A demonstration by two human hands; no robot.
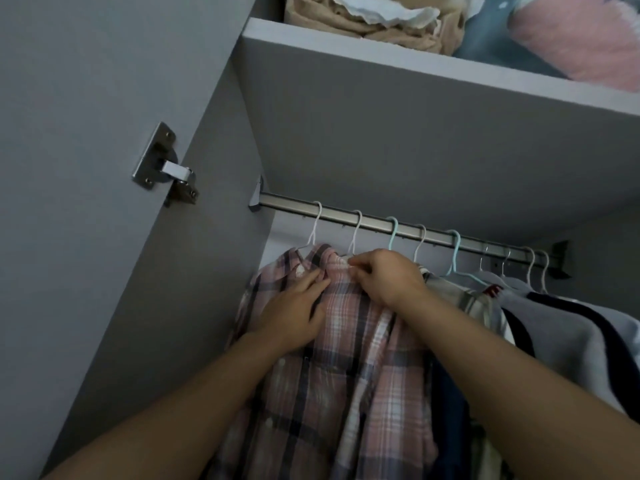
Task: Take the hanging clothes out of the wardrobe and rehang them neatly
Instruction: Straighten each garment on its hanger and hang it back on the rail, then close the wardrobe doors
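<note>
At the left end of the rail [381, 225], your pink plaid shirt [346, 358] hangs on a white hanger [354, 233], second hook from the wall. Your right hand [388, 277] pinches the collar fabric just under that hook, fingertips curled on the cloth, while your left hand [294, 306] lies with fairly straight fingers against the shirt's collar and left shoulder, pressing more than gripping.

Expect the shirt to be light, soft and floppy; it will sag and slide if you lift it by the cloth alone. The hanger is thin wire or plastic, so it probably flexes a little, and the collar can slip off its shoulders. Take hold at the hanger's neck, just below the hook, and steady the shoulder seam with your other hand. Neighbouring clothes [540, 317] crowd in on the right, touching the shirt's sleeve, so friction between fabrics may drag it as you lift.
</note>
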